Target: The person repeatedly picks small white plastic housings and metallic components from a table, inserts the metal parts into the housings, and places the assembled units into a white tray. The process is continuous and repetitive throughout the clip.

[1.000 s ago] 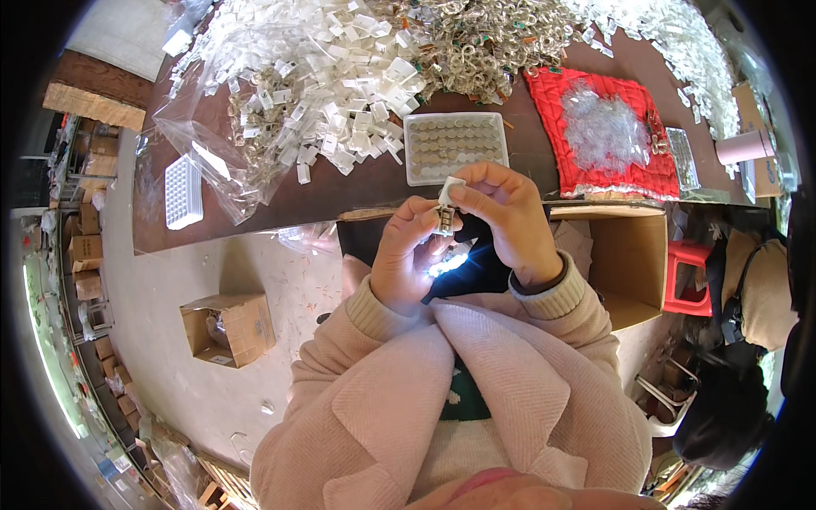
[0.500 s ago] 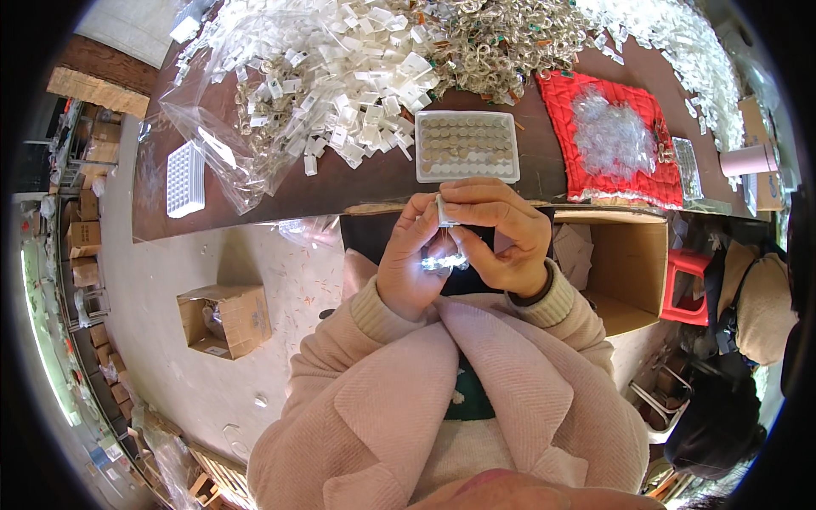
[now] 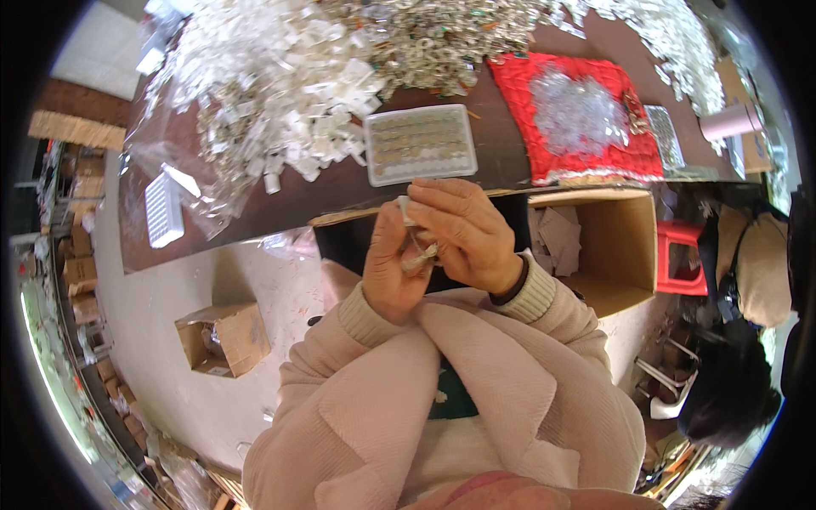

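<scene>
Two grips (left hand [image 3: 391,268], right hand [image 3: 472,234]) clamp a white piece [image 3: 404,206] between them, apparently adjusting it. Next move likely needs steady pressure.

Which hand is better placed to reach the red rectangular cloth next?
Probably the right hand: it's nearer the red rectangular cloth, which lies to the right. The left hand is farther; both seem to hold a small white piece.

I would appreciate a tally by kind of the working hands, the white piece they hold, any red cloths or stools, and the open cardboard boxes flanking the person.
Hands: 2 (left hand, right hand)
White piece: 1
Red cloth: 1
Red stool: 1
Open boxes: 2 (left box, right box)
Total: 7
</scene>
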`<state>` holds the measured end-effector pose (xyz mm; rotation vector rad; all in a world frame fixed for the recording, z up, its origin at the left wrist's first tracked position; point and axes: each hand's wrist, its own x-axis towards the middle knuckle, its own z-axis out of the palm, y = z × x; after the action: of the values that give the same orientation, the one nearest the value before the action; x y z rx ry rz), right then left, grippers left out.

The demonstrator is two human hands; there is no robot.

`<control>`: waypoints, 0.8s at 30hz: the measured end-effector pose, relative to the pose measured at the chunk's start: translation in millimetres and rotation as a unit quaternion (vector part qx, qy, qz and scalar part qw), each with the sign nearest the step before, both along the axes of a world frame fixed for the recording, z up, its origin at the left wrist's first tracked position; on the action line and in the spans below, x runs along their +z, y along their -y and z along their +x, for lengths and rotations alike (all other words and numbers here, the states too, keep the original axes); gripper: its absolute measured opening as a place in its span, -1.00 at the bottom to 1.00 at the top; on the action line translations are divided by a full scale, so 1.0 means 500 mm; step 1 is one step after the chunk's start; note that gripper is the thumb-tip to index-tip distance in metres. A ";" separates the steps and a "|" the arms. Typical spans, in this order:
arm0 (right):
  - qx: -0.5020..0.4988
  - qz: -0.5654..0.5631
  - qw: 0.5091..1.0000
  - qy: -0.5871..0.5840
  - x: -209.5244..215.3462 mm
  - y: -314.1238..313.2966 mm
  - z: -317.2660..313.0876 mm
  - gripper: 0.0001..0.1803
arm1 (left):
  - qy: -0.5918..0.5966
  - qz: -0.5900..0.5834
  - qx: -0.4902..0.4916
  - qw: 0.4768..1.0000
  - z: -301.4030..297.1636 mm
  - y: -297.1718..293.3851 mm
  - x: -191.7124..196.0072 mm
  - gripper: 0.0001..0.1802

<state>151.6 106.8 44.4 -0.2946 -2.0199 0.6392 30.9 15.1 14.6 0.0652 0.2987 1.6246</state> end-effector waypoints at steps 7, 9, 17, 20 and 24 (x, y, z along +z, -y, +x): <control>-0.065 -0.121 0.987 0.079 -0.025 -0.022 0.146 -0.68 | -0.132 -0.093 -0.066 0.985 0.049 -0.027 -0.021 -0.89; -0.224 -0.102 0.965 0.089 -0.036 -0.059 0.176 -0.75 | -0.178 -0.123 -0.085 0.972 0.055 -0.032 -0.022 -0.81; -0.376 -0.064 0.913 0.145 -0.067 -0.159 0.223 -0.86 | -0.231 -0.117 -0.084 0.962 0.050 -0.046 -0.021 -0.77; -0.375 -0.023 0.908 0.188 -0.069 -0.163 0.223 -0.89 | -0.225 -0.121 -0.087 0.963 0.050 -0.051 -0.023 -0.77; -0.390 -0.025 0.898 0.202 -0.069 -0.167 0.220 -0.94 | -0.189 -0.137 -0.082 0.969 0.045 -0.052 -0.025 -0.77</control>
<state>261.6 190.3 10.1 -1.2781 -2.0253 0.1127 53.3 41.0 2.2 0.1850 0.7887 1.3865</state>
